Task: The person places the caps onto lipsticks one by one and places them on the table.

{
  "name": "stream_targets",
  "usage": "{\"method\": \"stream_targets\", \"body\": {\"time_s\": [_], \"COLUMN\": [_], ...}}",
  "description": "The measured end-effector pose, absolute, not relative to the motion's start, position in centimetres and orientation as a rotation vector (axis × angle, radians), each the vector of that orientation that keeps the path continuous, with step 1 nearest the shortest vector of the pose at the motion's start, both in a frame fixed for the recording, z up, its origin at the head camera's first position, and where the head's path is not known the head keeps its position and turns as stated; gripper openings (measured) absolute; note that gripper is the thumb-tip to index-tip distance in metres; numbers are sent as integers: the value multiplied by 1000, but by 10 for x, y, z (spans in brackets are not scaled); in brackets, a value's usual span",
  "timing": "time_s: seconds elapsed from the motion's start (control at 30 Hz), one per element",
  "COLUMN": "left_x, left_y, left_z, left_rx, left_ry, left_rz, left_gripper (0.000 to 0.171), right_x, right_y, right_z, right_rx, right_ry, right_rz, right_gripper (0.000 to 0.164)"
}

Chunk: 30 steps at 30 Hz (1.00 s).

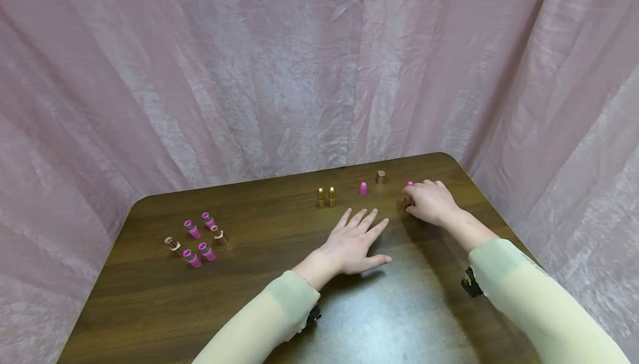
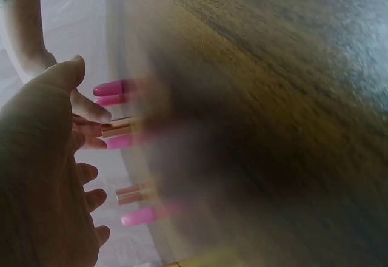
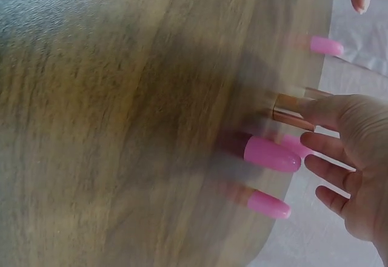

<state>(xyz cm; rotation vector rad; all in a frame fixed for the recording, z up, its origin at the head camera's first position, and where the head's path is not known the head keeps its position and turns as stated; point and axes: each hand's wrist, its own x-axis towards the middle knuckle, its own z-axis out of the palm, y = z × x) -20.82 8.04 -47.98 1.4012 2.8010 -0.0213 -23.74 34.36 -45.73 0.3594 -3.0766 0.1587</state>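
Observation:
My right hand [image 1: 430, 202] is at the right part of the table and pinches a rose-gold lipstick cap [image 3: 286, 110] between thumb and fingers. The cap stands upright, low at the wooden surface. Pink caps [image 3: 273, 153] stand just beside these fingers in the right wrist view; from the head, the hand hides most of them. My left hand [image 1: 351, 244] is palm down over the middle of the table, fingers spread, holding nothing, with a shadow under it. Beyond its fingertips stand two gold lipstick tubes [image 1: 326, 197], a pink cap [image 1: 363, 188] and another rose-gold cap [image 1: 381, 177].
At the left of the wooden table [image 1: 150, 297] stands a group of uncapped tubes: several pink ones [image 1: 192, 258] with silver collars and two rose-gold ones [image 1: 218, 235]. Pink curtains [image 1: 279, 75] hang behind the table and along its sides.

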Motion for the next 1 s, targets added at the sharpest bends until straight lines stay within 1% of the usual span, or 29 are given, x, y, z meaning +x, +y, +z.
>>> {"method": "stream_targets", "body": {"time_s": [0.17, 0.37, 0.47, 0.57, 0.7, 0.87, 1.0], "left_x": [-208, -208, -208, -207, -207, -208, -209], "left_y": [84, 87, 88, 88, 86, 81, 74], "left_z": [-481, -483, -483, -483, -483, -484, -487], "left_rx": [1379, 1373, 1367, 1366, 1365, 1363, 1357], "left_ry": [2800, 2794, 2788, 2785, 2787, 2786, 2788], "left_rz": [-24, -6, 1, -1, -4, 0, 6], "left_gripper": [86, 86, 86, 86, 87, 87, 87], "right_x": [-241, -245, -247, -248, -248, -246, -243], "right_y": [341, 340, 339, 339, 337, 338, 336], "right_z": [-457, -460, -461, -462, -462, -461, -461], "right_rx": [356, 356, 351, 357, 372, 382, 403], "right_ry": [-3097, -3107, -3123, -3129, -3116, -3103, -3092], "right_rz": [153, 115, 100, 87, 78, 94, 127], "right_gripper": [27, 26, 20, 17, 19, 12, 13]}}
